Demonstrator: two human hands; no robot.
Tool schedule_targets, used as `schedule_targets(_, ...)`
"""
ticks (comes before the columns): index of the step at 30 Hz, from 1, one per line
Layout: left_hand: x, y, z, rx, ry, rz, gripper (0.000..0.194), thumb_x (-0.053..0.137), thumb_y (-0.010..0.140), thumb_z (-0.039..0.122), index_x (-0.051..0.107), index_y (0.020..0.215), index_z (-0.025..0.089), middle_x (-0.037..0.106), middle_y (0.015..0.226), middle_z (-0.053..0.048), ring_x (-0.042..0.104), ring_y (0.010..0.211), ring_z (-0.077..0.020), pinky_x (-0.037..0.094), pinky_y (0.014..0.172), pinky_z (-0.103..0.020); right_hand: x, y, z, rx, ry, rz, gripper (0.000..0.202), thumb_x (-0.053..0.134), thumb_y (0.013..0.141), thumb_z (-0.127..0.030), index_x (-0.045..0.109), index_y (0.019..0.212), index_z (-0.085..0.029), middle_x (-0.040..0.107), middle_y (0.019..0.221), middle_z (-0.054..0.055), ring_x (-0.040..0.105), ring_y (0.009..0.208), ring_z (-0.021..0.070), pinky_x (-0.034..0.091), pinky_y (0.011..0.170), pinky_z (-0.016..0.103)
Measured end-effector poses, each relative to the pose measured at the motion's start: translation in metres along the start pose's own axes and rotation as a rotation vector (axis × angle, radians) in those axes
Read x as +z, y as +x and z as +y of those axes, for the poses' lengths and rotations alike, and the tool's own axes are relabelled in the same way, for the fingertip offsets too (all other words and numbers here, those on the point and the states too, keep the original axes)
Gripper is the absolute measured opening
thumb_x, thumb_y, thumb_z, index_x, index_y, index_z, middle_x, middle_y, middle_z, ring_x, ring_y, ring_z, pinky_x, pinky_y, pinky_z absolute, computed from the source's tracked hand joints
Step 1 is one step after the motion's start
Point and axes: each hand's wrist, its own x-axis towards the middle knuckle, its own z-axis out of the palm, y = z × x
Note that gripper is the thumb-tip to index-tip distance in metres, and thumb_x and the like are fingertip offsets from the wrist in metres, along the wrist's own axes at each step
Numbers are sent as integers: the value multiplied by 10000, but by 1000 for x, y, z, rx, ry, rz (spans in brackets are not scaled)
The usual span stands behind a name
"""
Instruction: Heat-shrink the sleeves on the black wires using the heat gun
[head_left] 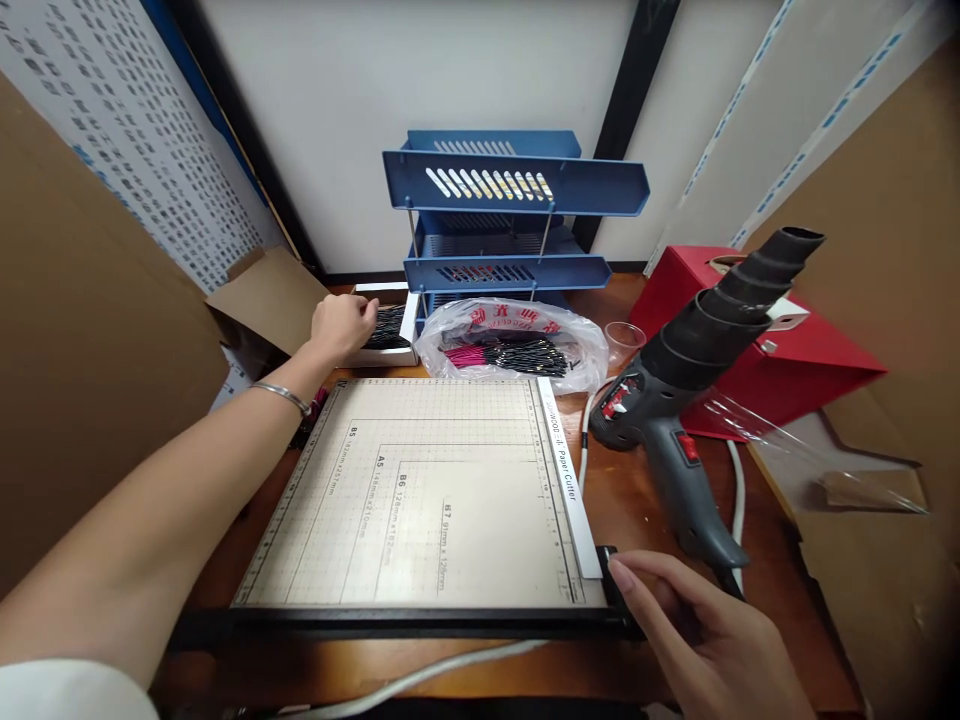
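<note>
My left hand (343,325), wrist in a silver bangle (282,395), reaches over the near-left side of an open cardboard box (409,330) of thin black pieces (386,328). Its fingers are curled, and whatever they hold is hidden. At the lower right, my right hand (705,625) has thumb and index finger brought together at the black front corner (613,575) of a paper cutter (465,500). I cannot make out anything between those fingertips. Printed size lines cover the cutter's cream board, and a white strip (568,480) runs along its right side.
Behind the cutter lies a plastic bag (442,350) of black and magenta pieces (517,357). A blue tiered tray (510,185) stands behind it. To the right are a clear cup (624,340), a heat gun (675,400) and a red box (817,350). A white cable (420,680) crosses in front.
</note>
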Motion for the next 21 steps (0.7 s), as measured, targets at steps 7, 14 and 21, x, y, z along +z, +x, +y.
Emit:
schedule_targets(7, -19, -56, 69, 242, -33, 14, 555, 380, 1001, 567, 760, 992, 163, 737, 902, -145, 695, 959, -325, 484, 866, -441, 33, 10, -23, -301, -38, 352, 356, 696, 907, -402, 649, 1205, -213, 672, 972, 55, 657, 898, 177, 557, 786, 292)
schedule_targets(14, 17, -44, 174, 574, -77, -248, 281, 613, 984, 417, 703, 1137, 199, 705, 1158, -94, 665, 1077, -254, 530, 953, -434, 63, 3, -11, -328, 32, 457, 474, 705, 891, -381, 580, 1297, -169, 627, 1237, 150, 589, 1172, 292, 503, 986, 488)
schedule_targets(21, 40, -24, 197, 630, -122, -395, 343, 640, 990, 368, 623, 1276, 180, 639, 1291, -104, 661, 1095, -235, 577, 929, -451, 69, 6, -5, -331, 82, 522, 428, 712, 881, -307, 576, 1265, -174, 641, 1221, 150, 614, 1148, 291, 525, 965, 502)
